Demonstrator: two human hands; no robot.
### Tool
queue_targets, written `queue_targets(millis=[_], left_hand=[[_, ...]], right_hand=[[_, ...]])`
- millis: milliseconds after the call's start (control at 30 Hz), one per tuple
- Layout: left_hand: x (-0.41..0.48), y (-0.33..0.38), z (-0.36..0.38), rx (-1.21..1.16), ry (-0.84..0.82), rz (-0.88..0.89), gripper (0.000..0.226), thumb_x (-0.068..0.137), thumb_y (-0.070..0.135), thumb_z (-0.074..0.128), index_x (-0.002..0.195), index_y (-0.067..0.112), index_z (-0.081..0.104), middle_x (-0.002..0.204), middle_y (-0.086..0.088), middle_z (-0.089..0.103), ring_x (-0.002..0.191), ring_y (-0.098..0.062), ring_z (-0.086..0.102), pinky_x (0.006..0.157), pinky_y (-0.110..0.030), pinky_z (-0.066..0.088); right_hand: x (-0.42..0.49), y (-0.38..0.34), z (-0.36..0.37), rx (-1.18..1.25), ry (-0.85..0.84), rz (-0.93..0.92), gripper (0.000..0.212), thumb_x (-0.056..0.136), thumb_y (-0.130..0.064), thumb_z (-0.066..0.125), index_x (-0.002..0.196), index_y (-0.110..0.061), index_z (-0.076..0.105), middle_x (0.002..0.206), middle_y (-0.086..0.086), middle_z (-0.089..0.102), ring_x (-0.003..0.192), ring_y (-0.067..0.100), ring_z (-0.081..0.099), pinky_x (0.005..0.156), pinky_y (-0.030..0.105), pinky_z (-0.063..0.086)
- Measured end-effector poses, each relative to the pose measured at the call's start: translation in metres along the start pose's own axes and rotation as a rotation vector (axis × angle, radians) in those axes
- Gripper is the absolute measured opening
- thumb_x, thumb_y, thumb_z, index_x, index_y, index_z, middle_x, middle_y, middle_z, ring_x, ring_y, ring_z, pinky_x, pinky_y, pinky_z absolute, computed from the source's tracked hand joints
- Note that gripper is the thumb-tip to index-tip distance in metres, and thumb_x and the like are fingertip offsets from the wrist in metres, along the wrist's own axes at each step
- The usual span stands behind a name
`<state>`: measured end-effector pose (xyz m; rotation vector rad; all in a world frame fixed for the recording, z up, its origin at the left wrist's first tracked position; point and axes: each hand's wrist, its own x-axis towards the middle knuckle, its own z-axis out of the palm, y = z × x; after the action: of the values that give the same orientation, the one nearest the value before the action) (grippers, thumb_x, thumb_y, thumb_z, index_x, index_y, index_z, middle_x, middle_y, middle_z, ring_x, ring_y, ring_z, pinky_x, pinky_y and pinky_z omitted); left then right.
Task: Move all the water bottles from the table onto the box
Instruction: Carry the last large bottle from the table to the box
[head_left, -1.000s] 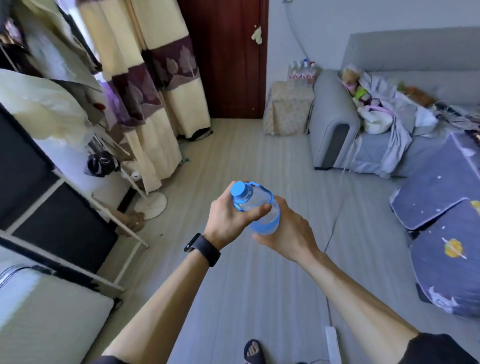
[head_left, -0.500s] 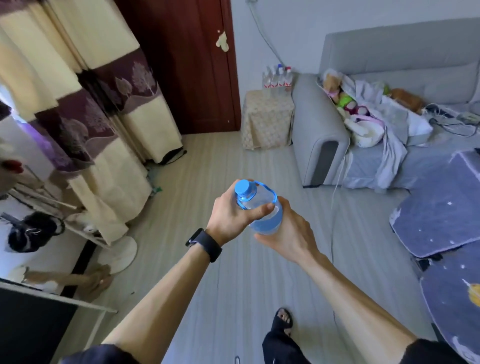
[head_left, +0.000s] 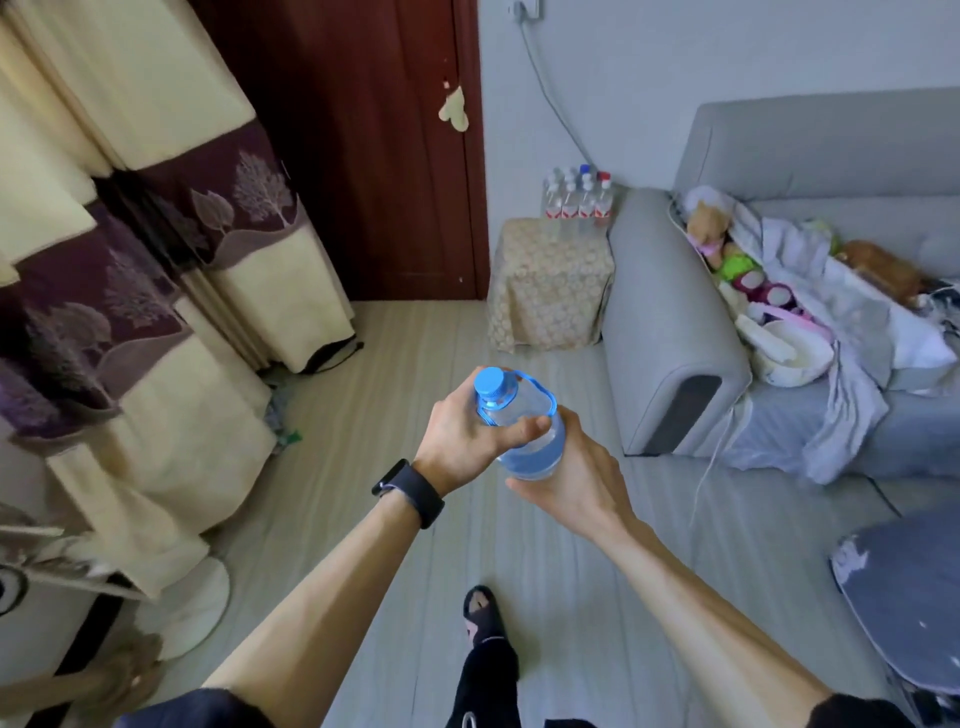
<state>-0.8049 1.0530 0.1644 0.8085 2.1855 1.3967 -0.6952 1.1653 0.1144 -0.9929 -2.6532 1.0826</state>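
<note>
Holding water bottle (head_left: 524, 421) mid-air above floor (head_left: 415, 374), tilted, blue cap (head_left: 489, 383) pointing up-left. Left hand (head_left: 467, 431) wrapping fingers around neck end; right hand (head_left: 569, 478) cupping base from below. Cloth-covered box (head_left: 550, 286) standing ahead beside sofa (head_left: 670, 312), carrying cluster of bottles (head_left: 579, 197) at back edge.

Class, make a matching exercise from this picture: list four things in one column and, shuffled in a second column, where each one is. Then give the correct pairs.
Things:
1. blue-capped bottle
2. bottles
3. watch
4. soft toys

Places:
A. on the sofa
B. on the covered box
C. held in both hands
D. on the left wrist

Pairs: 1-C, 2-B, 3-D, 4-A
</note>
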Motion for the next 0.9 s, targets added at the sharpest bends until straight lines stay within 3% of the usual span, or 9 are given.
queue_targets(millis=[133, 333, 467, 667, 900], left_hand=[[0.100, -0.007, -0.022, -0.019, -0.013, -0.016, 0.041, 0.069, 0.047, 0.087, 0.100, 0.036, 0.063, 0.097, 0.017, 0.070, 0.090, 0.002, 0.065, 0.073, -0.015, 0.052], [0.246, 0.001, -0.047, -0.029, -0.071, -0.017, 0.043, 0.068, 0.047, 0.088, 0.103, 0.038, 0.064, 0.100, 0.019, 0.070, 0.094, 0.003, 0.065, 0.080, -0.020, 0.052], [0.337, 0.003, -0.042, -0.044, -0.061, 0.016, 0.053, 0.066, 0.046, 0.089, 0.107, 0.032, 0.058, 0.105, 0.012, 0.068, 0.097, -0.004, 0.065, 0.087, -0.035, 0.055], [0.481, 0.008, -0.017, 0.044, -0.027, 0.011, 0.077, 0.064, 0.048, 0.089, 0.122, 0.040, 0.040, 0.105, 0.019, 0.061, 0.098, -0.002, 0.060, 0.081, -0.026, 0.053], [0.633, 0.031, 0.024, 0.119, 0.025, -0.021, 0.090, 0.066, 0.043, 0.089, 0.130, 0.036, 0.027, 0.105, 0.009, 0.058, 0.093, -0.012, 0.059, 0.075, -0.024, 0.046]], right_hand=[[0.100, -0.023, -0.003, -0.007, 0.009, 0.019, 0.059, 0.066, -0.052, 0.067, 0.115, -0.042, 0.036, 0.089, -0.020, 0.061, 0.082, 0.016, 0.065, 0.070, 0.031, 0.054], [0.233, -0.053, -0.019, 0.012, 0.054, 0.027, 0.064, 0.067, -0.050, 0.070, 0.121, -0.038, 0.038, 0.085, -0.020, 0.057, 0.078, 0.015, 0.060, 0.067, 0.029, 0.049], [0.319, -0.049, -0.034, 0.029, 0.065, 0.015, 0.067, 0.066, -0.050, 0.072, 0.124, -0.042, 0.038, 0.092, -0.018, 0.062, 0.086, 0.016, 0.065, 0.073, 0.032, 0.055], [0.467, -0.023, -0.056, 0.045, 0.079, -0.009, 0.065, 0.065, -0.058, 0.067, 0.120, -0.038, 0.039, 0.097, -0.018, 0.063, 0.083, 0.013, 0.065, 0.071, 0.033, 0.054], [0.624, 0.013, -0.096, 0.006, 0.004, 0.034, 0.058, 0.065, -0.052, 0.068, 0.114, -0.040, 0.040, 0.091, -0.018, 0.061, 0.079, 0.009, 0.063, 0.068, 0.030, 0.052]])
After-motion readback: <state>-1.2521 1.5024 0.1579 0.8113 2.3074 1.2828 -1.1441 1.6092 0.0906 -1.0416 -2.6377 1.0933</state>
